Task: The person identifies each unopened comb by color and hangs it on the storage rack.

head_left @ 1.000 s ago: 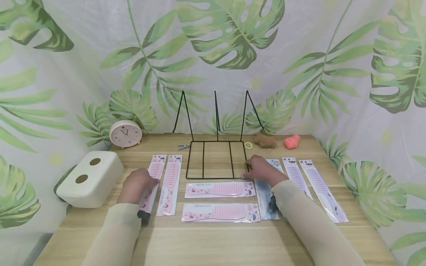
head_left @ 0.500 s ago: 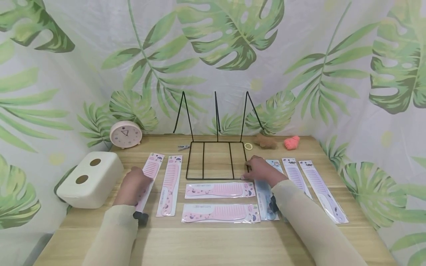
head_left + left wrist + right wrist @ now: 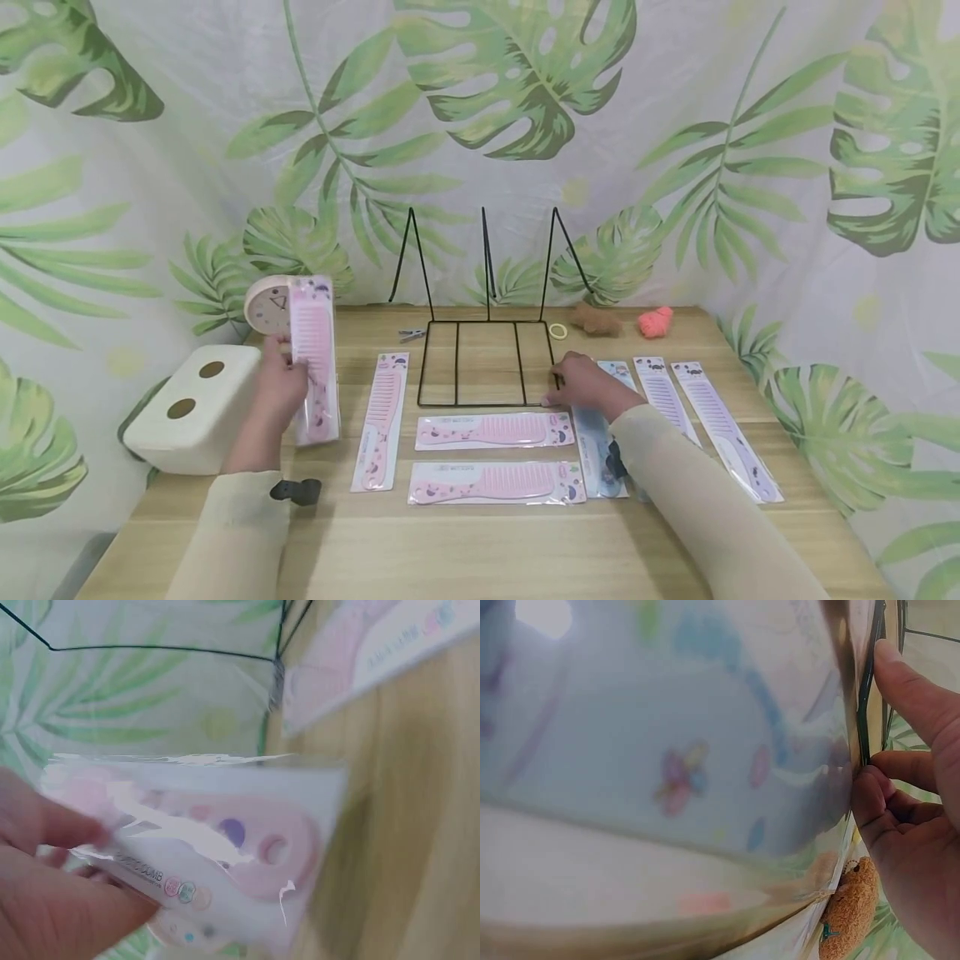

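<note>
A person is sitting at a wooden table (image 3: 480,542) with both sleeved arms stretched out. The left hand (image 3: 276,390) is holding a packaged pink comb (image 3: 315,360) upright above the table's left side, fingers curled around the wrapper; the left wrist view is showing the fingers (image 3: 52,825) pinching the clear packet. The right hand (image 3: 588,385) is resting at the front right corner of a black wire rack (image 3: 486,358) near the middle of the table, its fingers curling onto the wire. Just beside this hand, a packaged blue comb (image 3: 600,450) is lying flat. More pink combs (image 3: 495,430) are lying along the rack's front edge. A white box (image 3: 191,410) is sitting at the left edge.
</note>
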`<state>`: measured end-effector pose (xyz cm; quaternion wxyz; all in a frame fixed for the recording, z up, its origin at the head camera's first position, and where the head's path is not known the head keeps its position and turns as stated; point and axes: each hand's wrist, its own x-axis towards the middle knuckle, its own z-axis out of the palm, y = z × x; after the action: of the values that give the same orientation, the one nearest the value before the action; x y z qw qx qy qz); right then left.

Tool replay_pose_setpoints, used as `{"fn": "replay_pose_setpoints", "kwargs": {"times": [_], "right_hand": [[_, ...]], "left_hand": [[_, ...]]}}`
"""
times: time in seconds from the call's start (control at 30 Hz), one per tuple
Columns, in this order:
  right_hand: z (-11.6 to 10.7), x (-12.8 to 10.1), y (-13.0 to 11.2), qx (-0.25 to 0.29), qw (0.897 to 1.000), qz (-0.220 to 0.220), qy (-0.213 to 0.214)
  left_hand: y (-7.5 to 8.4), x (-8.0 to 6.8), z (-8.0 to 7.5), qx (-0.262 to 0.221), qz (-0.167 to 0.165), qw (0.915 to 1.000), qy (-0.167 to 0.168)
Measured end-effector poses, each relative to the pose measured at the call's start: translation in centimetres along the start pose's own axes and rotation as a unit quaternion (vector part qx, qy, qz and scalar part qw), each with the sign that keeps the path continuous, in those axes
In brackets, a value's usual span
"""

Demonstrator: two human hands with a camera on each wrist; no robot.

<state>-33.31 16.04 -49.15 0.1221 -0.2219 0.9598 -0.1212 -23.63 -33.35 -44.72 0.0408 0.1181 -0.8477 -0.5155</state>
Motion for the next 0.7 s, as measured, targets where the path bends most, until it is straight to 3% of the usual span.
{"fn": "replay_pose_setpoints", "kwargs": {"times": [0.07, 0.13, 0.27, 0.43, 0.57, 0.7], "right_hand": [[0.0, 0.0, 0.0, -0.001, 1.000, 0.000, 0.000], [0.0, 0.0, 0.0, 0.001, 1.000, 0.003, 0.000], [-0.1, -0.1, -0.1, 0.004, 1.000, 0.008, -0.005], [0.1, 0.0, 0.1, 0.000, 1.000, 0.006, -0.004], [0.1, 0.1, 0.2, 0.008, 1.000, 0.009, -0.006], [-0.1, 0.1, 0.2, 0.014, 1.000, 0.013, -0.007]], "left_hand": [[0.9, -0.3, 0.4, -0.057, 0.033, 0.9972, 0.034], [1.6, -0.7, 0.7, -0.095, 0.075, 0.9919, 0.038], [2.5, -1.6, 1.6, -0.139, 0.166, 0.9762, -0.012], [3.0, -2.3, 3.2, -0.195, 0.248, 0.9463, -0.071], [3.0, -2.6, 4.0, -0.202, 0.284, 0.9312, -0.109], [3.2, -2.7, 4.6, -0.161, 0.300, 0.9320, -0.124]]}}
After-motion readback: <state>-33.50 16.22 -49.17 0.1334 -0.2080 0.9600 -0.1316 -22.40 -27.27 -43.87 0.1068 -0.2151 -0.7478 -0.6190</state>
